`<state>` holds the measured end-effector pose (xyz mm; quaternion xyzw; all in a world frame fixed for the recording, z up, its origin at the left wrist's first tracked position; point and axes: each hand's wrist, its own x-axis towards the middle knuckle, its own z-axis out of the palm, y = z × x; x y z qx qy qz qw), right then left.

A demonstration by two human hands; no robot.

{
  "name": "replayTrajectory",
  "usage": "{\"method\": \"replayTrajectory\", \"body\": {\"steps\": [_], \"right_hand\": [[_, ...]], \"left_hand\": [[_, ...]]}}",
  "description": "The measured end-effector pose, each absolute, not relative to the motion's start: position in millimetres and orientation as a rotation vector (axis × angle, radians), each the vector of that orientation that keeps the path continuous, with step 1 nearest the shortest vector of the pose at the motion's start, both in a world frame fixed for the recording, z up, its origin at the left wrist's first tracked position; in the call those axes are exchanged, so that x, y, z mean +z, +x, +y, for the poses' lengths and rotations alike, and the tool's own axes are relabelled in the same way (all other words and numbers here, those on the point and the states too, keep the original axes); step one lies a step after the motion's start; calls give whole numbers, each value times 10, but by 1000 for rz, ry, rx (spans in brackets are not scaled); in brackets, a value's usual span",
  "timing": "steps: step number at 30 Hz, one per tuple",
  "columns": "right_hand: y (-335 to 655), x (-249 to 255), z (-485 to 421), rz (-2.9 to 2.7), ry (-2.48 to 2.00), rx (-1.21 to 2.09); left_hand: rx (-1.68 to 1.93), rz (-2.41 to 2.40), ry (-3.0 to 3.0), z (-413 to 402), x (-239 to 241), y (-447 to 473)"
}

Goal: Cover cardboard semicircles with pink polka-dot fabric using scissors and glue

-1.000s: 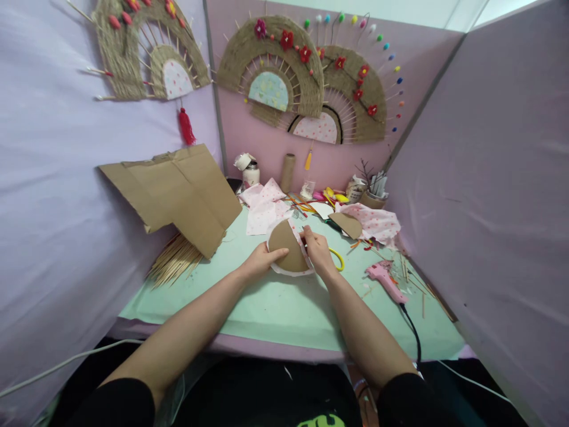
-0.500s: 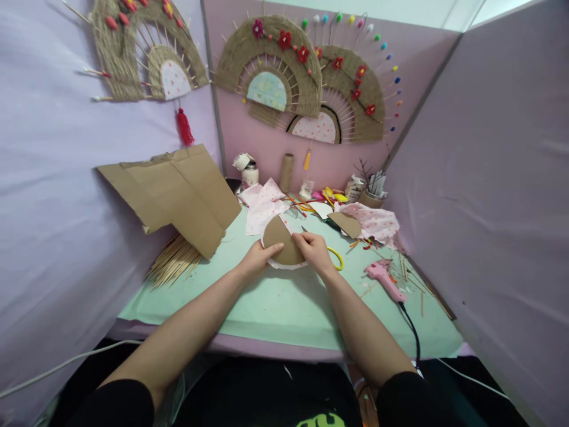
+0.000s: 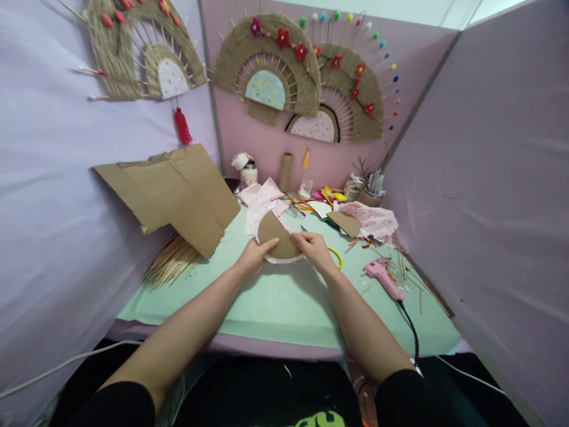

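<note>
Between my hands is a brown cardboard half-disc (image 3: 280, 237), with white, pink-dotted fabric (image 3: 284, 260) showing along its curved rim and straight edge. My left hand (image 3: 254, 256) grips its left side, thumb flat on the cardboard and fingers hidden beneath. At the right corner, my right hand (image 3: 312, 246) pinches the edge between thumb and fingertips; whether it grips cloth alone or the board too I cannot tell. Just behind my right hand lie scissors with a yellow handle (image 3: 335, 257), partly covered by it.
A pink glue gun (image 3: 386, 279) with a black cord lies right. Left, a big cardboard sheet (image 3: 178, 196) leans over thin wooden sticks (image 3: 171, 265). Dotted cloth (image 3: 371, 220), another cardboard half-disc (image 3: 344, 223) and a jar (image 3: 249, 173) stand farther back. Twine fans (image 3: 271, 65) hang on the wall.
The half-disc has shifted slightly left and turned a little, with my left hand moving along. My right hand stays at its right corner, still pinching.
</note>
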<state>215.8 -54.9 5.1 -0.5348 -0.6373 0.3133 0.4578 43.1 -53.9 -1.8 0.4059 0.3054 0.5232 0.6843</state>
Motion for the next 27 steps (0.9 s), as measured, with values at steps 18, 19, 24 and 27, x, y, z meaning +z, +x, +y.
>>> {"method": "replayTrajectory", "body": {"steps": [18, 19, 24, 27], "right_hand": [[2208, 76, -531, -1621, -1322, 839], [2214, 87, -536, -1614, -1315, 864], [2215, 127, -558, -1648, -1268, 833], [2229, 152, -563, -1645, -1266, 820]], "left_hand": [[1265, 647, 835, -471, -3, 381], [1273, 648, 829, -468, 3, 377], [1295, 670, 817, -449, 16, 358], [1298, 674, 810, -446, 20, 349]]}}
